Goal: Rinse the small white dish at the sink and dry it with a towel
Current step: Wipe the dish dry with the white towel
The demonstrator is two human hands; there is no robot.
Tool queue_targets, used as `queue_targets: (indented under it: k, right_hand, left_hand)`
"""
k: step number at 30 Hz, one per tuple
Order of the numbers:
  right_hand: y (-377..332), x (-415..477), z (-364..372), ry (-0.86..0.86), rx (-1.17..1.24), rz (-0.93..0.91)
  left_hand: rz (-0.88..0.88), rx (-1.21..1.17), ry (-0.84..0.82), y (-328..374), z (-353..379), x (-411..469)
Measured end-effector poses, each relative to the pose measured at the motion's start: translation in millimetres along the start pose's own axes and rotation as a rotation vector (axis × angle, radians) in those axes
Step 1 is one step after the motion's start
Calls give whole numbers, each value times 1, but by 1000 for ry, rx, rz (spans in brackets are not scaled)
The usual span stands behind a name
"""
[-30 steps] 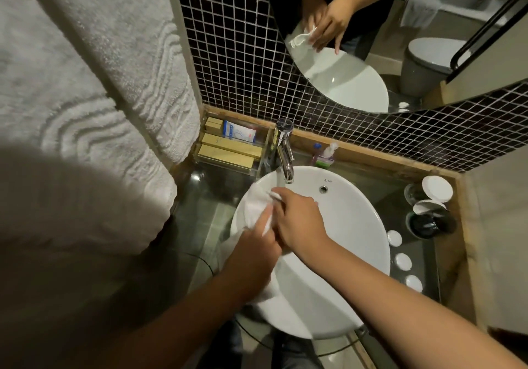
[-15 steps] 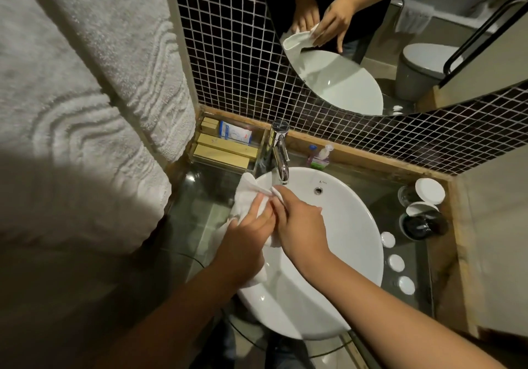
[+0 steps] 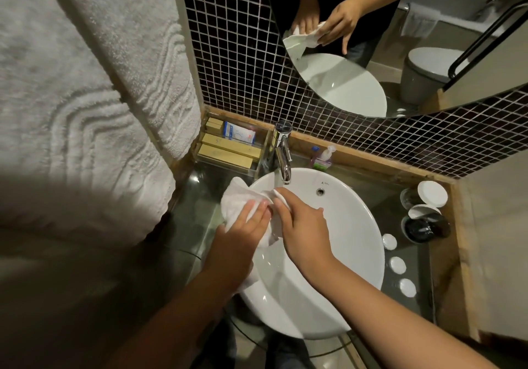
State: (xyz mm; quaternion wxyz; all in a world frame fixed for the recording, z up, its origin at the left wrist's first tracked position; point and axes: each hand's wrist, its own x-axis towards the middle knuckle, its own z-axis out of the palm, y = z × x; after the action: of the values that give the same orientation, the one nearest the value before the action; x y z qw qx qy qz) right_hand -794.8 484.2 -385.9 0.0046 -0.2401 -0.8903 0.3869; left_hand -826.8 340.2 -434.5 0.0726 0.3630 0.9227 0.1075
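Over the left rim of the round white sink (image 3: 351, 254), both my hands meet. My left hand (image 3: 240, 237) presses a small white towel (image 3: 237, 200) from the left, its fingers spread over the cloth. My right hand (image 3: 303, 225) pinches the small white dish (image 3: 278, 195), of which only a thin white edge shows by the fingertips; the towel wraps the remainder. The chrome faucet (image 3: 283, 154) stands just behind the hands, and I see no water running from it.
Large white towels (image 3: 85, 97) hang at the left. An acrylic tray (image 3: 228, 145) with boxes sits left of the faucet, a small bottle (image 3: 323, 158) to its right. Lidded cups (image 3: 425, 211) and three small white round dishes (image 3: 397, 265) lie right of the sink. A mirror (image 3: 400, 39) hangs above.
Both hands have shifted slightly up and left toward the faucet with the towel and dish. The towel has bunched up more around the dish.
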Motion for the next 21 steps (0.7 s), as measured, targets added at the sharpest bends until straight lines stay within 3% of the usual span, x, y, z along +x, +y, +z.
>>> queue_targets:
  k: [6,14,21]
  right_hand:
    - [-5,0,-7,51,-30,-30]
    - [-10,-7,-27,-46,-179,-63]
    - [-7,-7,-23,58,-262,-85]
  left_hand:
    - [229,-221,152,37,4,-9]
    - [137,-224,249,31,-2,-2]
    - [215,-216,207,44,-12,-14]
